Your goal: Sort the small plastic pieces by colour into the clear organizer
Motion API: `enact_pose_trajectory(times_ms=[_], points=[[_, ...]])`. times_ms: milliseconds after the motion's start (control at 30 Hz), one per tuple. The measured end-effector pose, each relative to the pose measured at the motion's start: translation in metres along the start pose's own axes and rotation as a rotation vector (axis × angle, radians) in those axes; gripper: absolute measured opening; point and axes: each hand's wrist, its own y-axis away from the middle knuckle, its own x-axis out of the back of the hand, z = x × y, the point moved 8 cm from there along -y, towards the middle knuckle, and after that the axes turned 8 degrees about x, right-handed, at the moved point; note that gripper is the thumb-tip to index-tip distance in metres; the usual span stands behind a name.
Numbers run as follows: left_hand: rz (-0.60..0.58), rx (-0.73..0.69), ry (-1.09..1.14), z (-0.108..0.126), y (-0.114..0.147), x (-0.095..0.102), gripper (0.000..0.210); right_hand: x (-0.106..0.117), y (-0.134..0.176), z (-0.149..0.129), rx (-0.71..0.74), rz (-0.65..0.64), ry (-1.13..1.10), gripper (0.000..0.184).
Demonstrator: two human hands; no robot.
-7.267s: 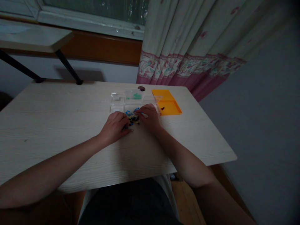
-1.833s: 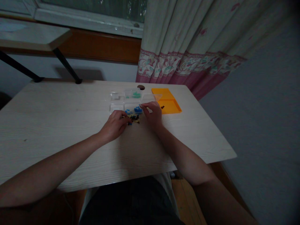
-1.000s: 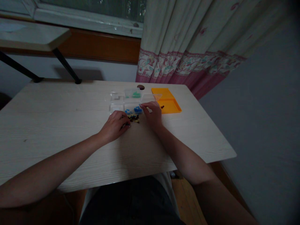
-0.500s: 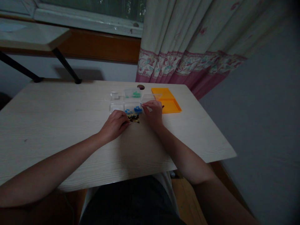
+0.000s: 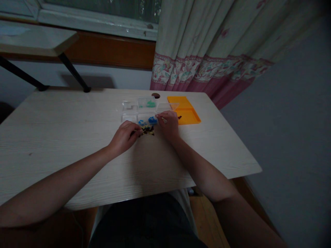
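Note:
My left hand [image 5: 125,136] rests at the left edge of a small pile of mixed dark and yellowish pieces [image 5: 148,130] on the table. Its thumb and fingertips come together there; whatever is between them is too small to name. Over the right part of a clear compartment box [image 5: 129,113], my right hand [image 5: 169,124] holds its thumb and forefinger in a pinch, and I cannot make out what is in it. Blue pieces [image 5: 152,120] lie in a front compartment just left of those fingertips. Green pieces [image 5: 151,103] sit in a compartment behind.
An orange tray [image 5: 190,117] with a raised rim lies right of the box, a small dark red piece [image 5: 179,117] at its left side. Behind the box is a round hole [image 5: 156,95] in the table. A raised shelf [image 5: 38,39] on black legs stands at back left.
My left hand has shifted slightly, with its fingertips drawn up a little at the pile's edge. My right hand stays almost where it was, still pinched over the box.

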Motion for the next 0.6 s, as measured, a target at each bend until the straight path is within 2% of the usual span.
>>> enact_pose_trajectory(times_ms=[167, 367, 600], points=[[-0.001, 0.058, 0.052, -0.003, 0.000, 0.003, 0.017, 0.002, 0.000, -0.006, 0.055, 0.021, -0.024, 0.028], [0.004, 0.109, 0.089, -0.012, -0.001, 0.002, 0.017, 0.000, 0.002, -0.032, 0.211, -0.018, -0.094, 0.021], [0.017, 0.123, 0.101, -0.015, -0.001, 0.000, 0.017, -0.011, 0.012, -0.063, 0.448, -0.191, -0.140, 0.017]])
